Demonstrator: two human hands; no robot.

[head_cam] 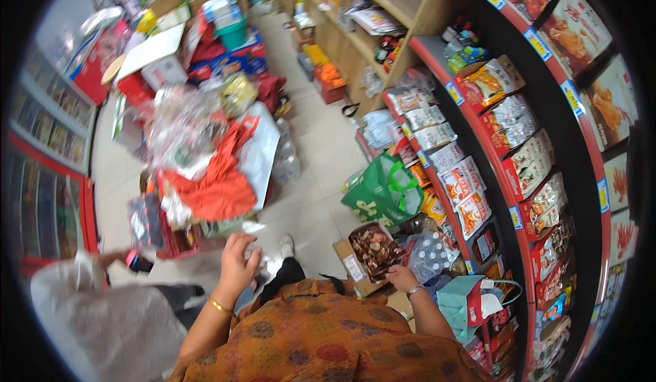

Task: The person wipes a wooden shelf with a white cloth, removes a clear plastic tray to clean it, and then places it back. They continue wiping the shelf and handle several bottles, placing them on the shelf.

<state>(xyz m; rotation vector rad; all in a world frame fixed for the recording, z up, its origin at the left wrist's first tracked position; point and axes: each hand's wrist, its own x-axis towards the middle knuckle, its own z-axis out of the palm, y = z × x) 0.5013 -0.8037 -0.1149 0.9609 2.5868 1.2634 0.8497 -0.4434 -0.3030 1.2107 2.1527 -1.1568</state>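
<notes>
My left hand is raised in front of my body with its fingers apart and nothing in it. On the right, my right hand touches the near corner of an open cardboard box that holds brown packets; whether the fingers close on it is hard to tell. Against the box's far side rests a green shopping bag. Clear plastic bottles in wrap lie just right of the box. A light teal bag is at the right of my right forearm.
Shelves of packaged snacks curve along the right. A heap of clear plastic bags and red cloth covers boxes ahead on the left. Another person in a grey top is close on my left. Glass-door coolers stand beyond.
</notes>
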